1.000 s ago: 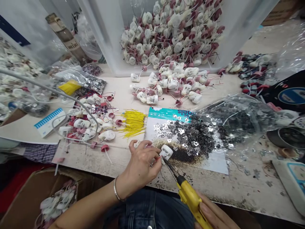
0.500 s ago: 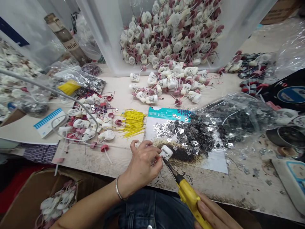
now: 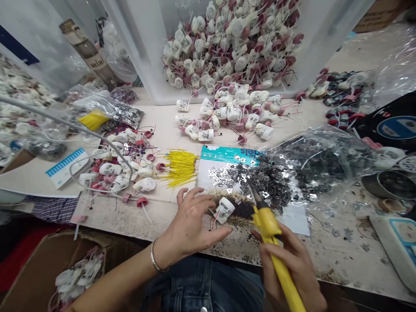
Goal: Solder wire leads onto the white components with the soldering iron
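My left hand (image 3: 191, 223) is open, thumb and fingers spread, at the front of the table. Beside its fingertips stands a small white plastic part (image 3: 225, 210) with thin red and dark wires. Whether a finger still touches that part I cannot tell. My right hand (image 3: 289, 264) is wrapped round the yellow handle of a soldering iron (image 3: 274, 242). The iron's dark metal tip points up and away, over the edge of a heap of small silvery metal plates (image 3: 269, 184). Under the heap lies a white and teal sheet (image 3: 211, 152), scorched brown near the white part.
Yellow wires (image 3: 182, 169) lie left of the sheet. White and pink parts (image 3: 112, 169) sit farther left, a grey cable over them. A large translucent bin (image 3: 143, 47) of similar parts stands behind. A clear bag (image 3: 325, 147) and a metal cup (image 3: 390, 190) are at right.
My left hand's fingers have opened from the white part, which now sits on the table. The soldering iron has moved away from it, up and to the right, with my right hand.
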{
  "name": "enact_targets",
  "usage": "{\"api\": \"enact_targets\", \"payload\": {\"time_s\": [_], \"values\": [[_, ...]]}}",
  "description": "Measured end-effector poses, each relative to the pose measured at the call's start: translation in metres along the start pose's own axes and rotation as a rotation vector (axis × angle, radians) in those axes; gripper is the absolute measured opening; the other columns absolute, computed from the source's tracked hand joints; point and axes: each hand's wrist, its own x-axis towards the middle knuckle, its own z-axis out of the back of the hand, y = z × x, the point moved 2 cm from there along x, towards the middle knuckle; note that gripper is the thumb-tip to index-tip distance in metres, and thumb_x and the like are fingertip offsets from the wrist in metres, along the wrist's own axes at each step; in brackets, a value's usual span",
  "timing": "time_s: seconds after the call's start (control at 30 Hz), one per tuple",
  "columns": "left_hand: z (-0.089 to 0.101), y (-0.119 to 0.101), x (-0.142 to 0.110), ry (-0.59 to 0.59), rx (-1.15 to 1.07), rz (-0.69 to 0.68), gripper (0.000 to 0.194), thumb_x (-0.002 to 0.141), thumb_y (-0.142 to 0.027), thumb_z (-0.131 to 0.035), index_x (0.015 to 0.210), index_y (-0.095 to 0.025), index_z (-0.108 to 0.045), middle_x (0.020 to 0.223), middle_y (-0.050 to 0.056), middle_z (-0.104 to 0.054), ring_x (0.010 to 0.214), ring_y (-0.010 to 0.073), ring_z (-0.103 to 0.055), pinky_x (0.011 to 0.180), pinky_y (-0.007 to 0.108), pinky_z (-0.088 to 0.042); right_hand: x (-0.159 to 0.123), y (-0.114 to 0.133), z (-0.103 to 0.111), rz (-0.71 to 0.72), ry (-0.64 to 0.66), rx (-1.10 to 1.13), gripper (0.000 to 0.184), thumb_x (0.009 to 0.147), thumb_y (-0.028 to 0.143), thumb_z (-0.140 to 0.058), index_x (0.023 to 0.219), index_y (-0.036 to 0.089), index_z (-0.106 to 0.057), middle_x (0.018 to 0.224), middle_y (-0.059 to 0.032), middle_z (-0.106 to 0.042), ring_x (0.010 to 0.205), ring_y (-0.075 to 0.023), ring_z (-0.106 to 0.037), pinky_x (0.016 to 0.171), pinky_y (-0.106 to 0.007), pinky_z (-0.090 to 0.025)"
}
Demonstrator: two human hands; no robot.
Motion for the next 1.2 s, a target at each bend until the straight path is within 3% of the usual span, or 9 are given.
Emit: {"api": "enact_targets", "payload": {"time_s": [0.07, 0.13, 0.27, 0.37, 0.5, 0.63, 0.77, 0.93, 1.2], "values": [[0.001, 0.001, 0.0, 0.013, 0.001, -0.028, 0.041, 0.062, -0.04, -0.081, 0.095, -0.019, -0.068, 0.112, 0.008, -0.071, 0.123, 0.0358, -0.047, 0.106, 0.057, -0.024, 0.009, -0.008, -0.022, 0.054, 0.058, 0.04, 0.017, 0.077, 0.003, -0.06, 0.074, 0.02, -0.056, 0.127, -0.0055, -0.054, 0.106, -0.0175, -0.063, 0.076, -0.026, -0.059], [0.001, 0.002, 0.0, 0.038, 0.002, -0.063, 0.022, 0.071, -0.03, -0.074, 0.089, -0.019, -0.069, 0.107, 0.006, -0.072, 0.119, 0.0322, -0.051, 0.105, 0.053, -0.03, 0.017, -0.015, -0.041, 0.08, 0.087, 0.035, 0.017, 0.076, 0.004, -0.061, 0.074, 0.02, -0.056, 0.124, -0.0038, -0.054, 0.104, -0.0162, -0.062, 0.081, -0.027, -0.058], [0.005, 0.007, 0.005, 0.114, -0.05, -0.042, 0.013, 0.084, -0.016, -0.058, 0.078, -0.018, -0.07, 0.084, 0.003, -0.074, 0.085, 0.0198, -0.066, 0.083, 0.035, -0.048, 0.022, -0.022, -0.058, 0.12, 0.14, 0.031, 0.016, 0.078, 0.004, -0.058, 0.079, 0.019, -0.058, 0.122, -0.0048, -0.051, 0.104, -0.0153, -0.062, 0.083, -0.026, -0.057], [0.005, 0.015, 0.015, 0.143, -0.106, 0.019, 0.017, 0.087, -0.018, -0.057, 0.08, -0.019, -0.072, 0.079, 0.001, -0.074, 0.072, 0.0151, -0.066, 0.07, 0.027, -0.05, 0.018, -0.02, -0.055, 0.127, 0.124, 0.023, 0.018, 0.078, 0.002, -0.059, 0.081, 0.019, -0.057, 0.125, -0.0059, -0.047, 0.107, -0.0154, -0.061, 0.082, -0.025, -0.057], [-0.004, 0.022, 0.034, 0.003, 0.075, -0.112, 0.017, 0.088, -0.02, -0.057, 0.085, -0.019, -0.074, 0.098, 0.006, -0.073, 0.091, 0.0208, -0.063, 0.085, 0.036, -0.049, 0.013, -0.012, -0.051, 0.114, 0.133, 0.049, 0.018, 0.076, 0.002, -0.063, 0.076, 0.017, -0.053, 0.124, -0.0066, -0.048, 0.105, -0.0156, -0.062, 0.081, -0.023, -0.058], [-0.009, 0.019, 0.036, 0.143, 0.147, -0.216, 0.019, 0.091, -0.018, -0.053, 0.087, -0.019, -0.072, 0.086, 0.006, -0.073, 0.086, 0.0205, -0.063, 0.082, 0.035, -0.047, 0.011, -0.009, -0.043, 0.072, 0.079, 0.055, 0.019, 0.077, 0.002, -0.061, 0.073, 0.017, -0.052, 0.122, -0.0056, -0.05, 0.099, -0.0145, -0.064, 0.076, -0.024, -0.059], [-0.002, 0.014, 0.027, 0.219, 0.127, -0.101, 0.017, 0.092, -0.018, -0.054, 0.088, -0.018, -0.071, 0.076, 0.003, -0.069, 0.071, 0.0167, -0.062, 0.068, 0.028, -0.046, 0.007, -0.014, -0.027, 0.032, 0.044, 0.025, 0.017, 0.076, 0.005, -0.064, 0.085, 0.017, -0.058, 0.116, -0.0084, -0.057, 0.101, -0.0179, -0.064, 0.077, -0.028, -0.059], [-0.002, 0.018, 0.035, 0.161, 0.191, 0.042, 0.015, 0.089, -0.016, -0.055, 0.084, -0.016, -0.069, 0.079, 0.005, -0.068, 0.075, 0.0175, -0.063, 0.068, 0.027, -0.047, 0.006, -0.018, -0.009, 0.134, 0.196, -0.02, 0.049, 0.079, 0.007, -0.059, 0.127, 0.016, -0.055, 0.12, -0.0113, -0.062, 0.107, -0.0233, -0.064, 0.083, -0.035, -0.06], [-0.006, 0.015, 0.048, 0.095, 0.406, 0.086, 0.019, 0.089, -0.023, -0.054, 0.082, -0.018, -0.071, 0.08, 0.006, -0.072, 0.077, 0.0213, -0.065, 0.07, 0.032, -0.045, 0.014, -0.015, -0.004, 0.074, 0.225, 0.036, 0.041, 0.077, 0.008, -0.061, 0.117, 0.015, -0.059, 0.118, -0.0091, -0.065, 0.104, -0.0215, -0.067, 0.087, -0.031, -0.059]]}}
